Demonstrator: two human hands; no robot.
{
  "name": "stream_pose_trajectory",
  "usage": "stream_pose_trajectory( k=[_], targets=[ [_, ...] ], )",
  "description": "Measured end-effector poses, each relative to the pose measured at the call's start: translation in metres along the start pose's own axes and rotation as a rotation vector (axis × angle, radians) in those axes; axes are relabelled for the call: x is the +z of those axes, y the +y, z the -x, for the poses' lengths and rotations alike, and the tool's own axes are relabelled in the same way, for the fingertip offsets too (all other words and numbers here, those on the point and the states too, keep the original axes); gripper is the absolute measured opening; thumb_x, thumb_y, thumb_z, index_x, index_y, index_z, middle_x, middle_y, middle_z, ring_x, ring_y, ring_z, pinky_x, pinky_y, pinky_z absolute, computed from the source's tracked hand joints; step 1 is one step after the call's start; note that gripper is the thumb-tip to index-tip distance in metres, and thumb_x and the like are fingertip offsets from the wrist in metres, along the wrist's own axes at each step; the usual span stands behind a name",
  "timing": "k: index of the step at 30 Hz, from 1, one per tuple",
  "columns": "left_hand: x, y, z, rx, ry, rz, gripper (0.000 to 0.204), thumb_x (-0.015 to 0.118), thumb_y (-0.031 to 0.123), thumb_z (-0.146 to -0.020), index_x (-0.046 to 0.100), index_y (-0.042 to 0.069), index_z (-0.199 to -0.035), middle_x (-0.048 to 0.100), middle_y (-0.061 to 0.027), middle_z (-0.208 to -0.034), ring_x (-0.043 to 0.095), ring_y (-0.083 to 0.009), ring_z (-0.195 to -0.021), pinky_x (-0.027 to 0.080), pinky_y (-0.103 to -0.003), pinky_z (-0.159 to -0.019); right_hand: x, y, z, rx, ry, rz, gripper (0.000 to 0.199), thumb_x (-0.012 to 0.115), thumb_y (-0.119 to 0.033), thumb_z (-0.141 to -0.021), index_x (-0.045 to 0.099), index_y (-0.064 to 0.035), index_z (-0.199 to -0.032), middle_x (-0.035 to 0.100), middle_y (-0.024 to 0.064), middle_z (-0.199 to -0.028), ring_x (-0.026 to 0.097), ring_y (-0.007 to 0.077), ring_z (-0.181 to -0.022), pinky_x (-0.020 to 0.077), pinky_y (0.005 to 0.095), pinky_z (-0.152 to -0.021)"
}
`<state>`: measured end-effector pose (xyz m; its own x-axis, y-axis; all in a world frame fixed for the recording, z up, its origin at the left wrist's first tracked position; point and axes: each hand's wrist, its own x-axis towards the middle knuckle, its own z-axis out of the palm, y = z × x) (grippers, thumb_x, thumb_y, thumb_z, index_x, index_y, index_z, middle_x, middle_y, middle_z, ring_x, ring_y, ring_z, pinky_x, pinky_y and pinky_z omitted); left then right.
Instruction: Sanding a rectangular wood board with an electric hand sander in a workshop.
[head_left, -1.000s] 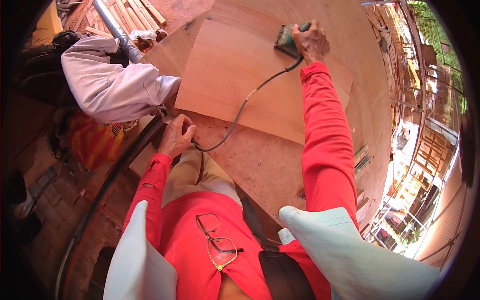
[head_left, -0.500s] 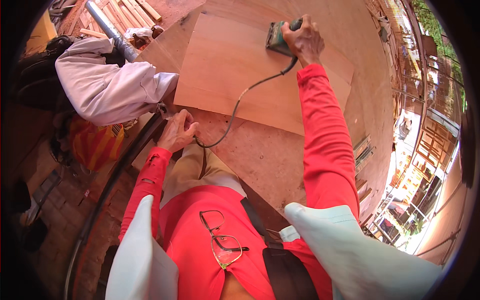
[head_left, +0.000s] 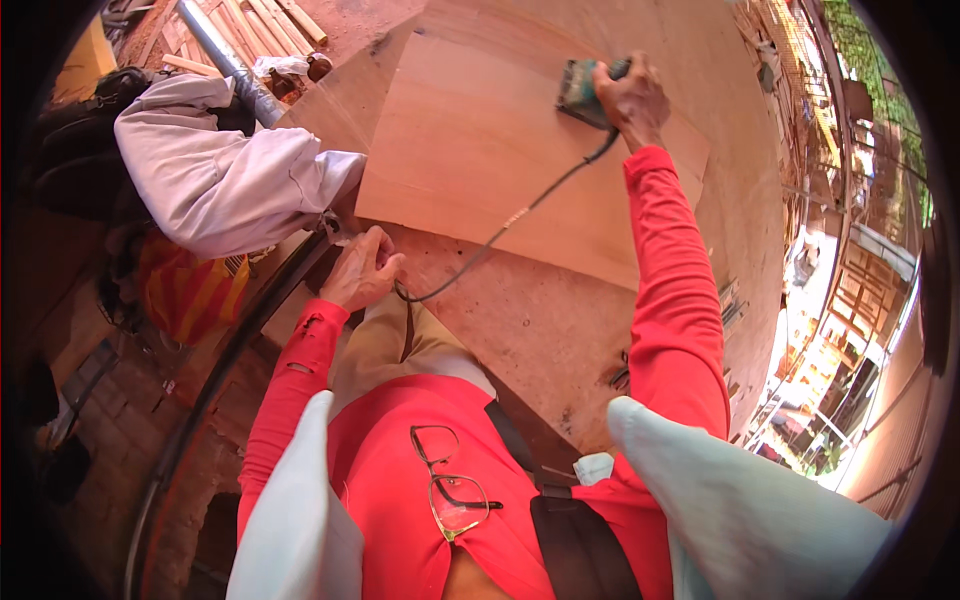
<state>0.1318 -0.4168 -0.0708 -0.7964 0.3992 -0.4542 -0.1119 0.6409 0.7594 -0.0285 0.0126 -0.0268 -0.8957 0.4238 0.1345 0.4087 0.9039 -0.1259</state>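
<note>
Right hand (head_left: 633,100) has its fingers round a boxy green sander (head_left: 580,92) at the flat tan wood sheet's (head_left: 480,150) far side, left hand (head_left: 362,272) pinched narrow, can't tell on what, red-and-yellow striped bag (head_left: 190,285) at left hiding its contents.

Smooth, matt wooden sheet (head_left: 480,160) and dull plastic sander (head_left: 580,93) below right hand (head_left: 640,100); rubbery cable (head_left: 515,217) reaching near left hand (head_left: 362,272); scuffed worktop (head_left: 520,330) between hands

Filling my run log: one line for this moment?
right hand: gripping boxy green sander on flat tan wooden sheet | left hand: near thin black cord
</note>
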Motion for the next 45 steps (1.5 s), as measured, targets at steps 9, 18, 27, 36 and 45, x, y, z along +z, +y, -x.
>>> stream_pose_trajectory(
  k=[9, 18, 27, 36, 45],
  targets=[
    [0.004, 0.007, 0.001, -0.042, -0.034, 0.050, 0.029, 0.070, 0.023, -0.088, 0.054, -0.001, -0.094, 0.062, -0.0183, -0.087, 0.062, -0.0360, -0.083, 0.050, -0.046, -0.075, 0.000, -0.021, -0.041, 0.102, 0.067, 0.034, 0.065, 0.064, -0.058, -0.081, 0.061, -0.0085, -0.124, 0.070, 0.0256, -0.117, 0.067, 0.0453, -0.110, 0.0526, 0.0547, -0.093],
    [0.009, -0.002, 0.001, 0.034, -0.001, -0.010, 0.026, 0.070, 0.019, -0.089, 0.056, -0.002, -0.093, 0.065, -0.0175, -0.086, 0.065, -0.0331, -0.081, 0.051, -0.043, -0.072, -0.004, 0.041, -0.025, 0.210, 0.025, 0.056, 0.060, 0.068, -0.055, -0.082, 0.064, -0.0089, -0.120, 0.071, 0.0217, -0.116, 0.068, 0.0429, -0.109, 0.0530, 0.0537, -0.093],
    [0.004, -0.005, 0.003, -0.007, -0.029, -0.010, 0.028, 0.070, 0.023, -0.089, 0.055, 0.000, -0.095, 0.062, -0.0178, -0.085, 0.061, -0.0359, -0.085, 0.050, -0.046, -0.076, 0.000, -0.006, 0.006, 0.019, 0.058, 0.002, 0.061, 0.067, -0.055, -0.080, 0.063, -0.0072, -0.118, 0.069, 0.0243, -0.115, 0.069, 0.0445, -0.105, 0.0542, 0.0562, -0.090],
    [0.010, 0.008, -0.002, 0.030, -0.008, -0.066, 0.027, 0.070, 0.021, -0.089, 0.055, 0.001, -0.096, 0.062, -0.0184, -0.086, 0.062, -0.0358, -0.084, 0.050, -0.046, -0.075, -0.004, 0.072, -0.043, 0.243, 0.065, 0.056, 0.061, 0.066, -0.058, -0.081, 0.064, -0.0098, -0.119, 0.072, 0.0229, -0.112, 0.068, 0.0435, -0.109, 0.0521, 0.0529, -0.093],
    [0.007, 0.005, 0.000, -0.048, -0.008, -0.060, 0.026, 0.071, 0.021, -0.089, 0.056, 0.000, -0.095, 0.065, -0.0183, -0.088, 0.064, -0.0361, -0.085, 0.051, -0.046, -0.074, -0.012, 0.077, 0.024, 0.191, -0.002, 0.010, 0.058, 0.068, -0.052, -0.081, 0.061, -0.0076, -0.117, 0.068, 0.0233, -0.114, 0.068, 0.0440, -0.105, 0.0539, 0.0551, -0.089]
  ],
)
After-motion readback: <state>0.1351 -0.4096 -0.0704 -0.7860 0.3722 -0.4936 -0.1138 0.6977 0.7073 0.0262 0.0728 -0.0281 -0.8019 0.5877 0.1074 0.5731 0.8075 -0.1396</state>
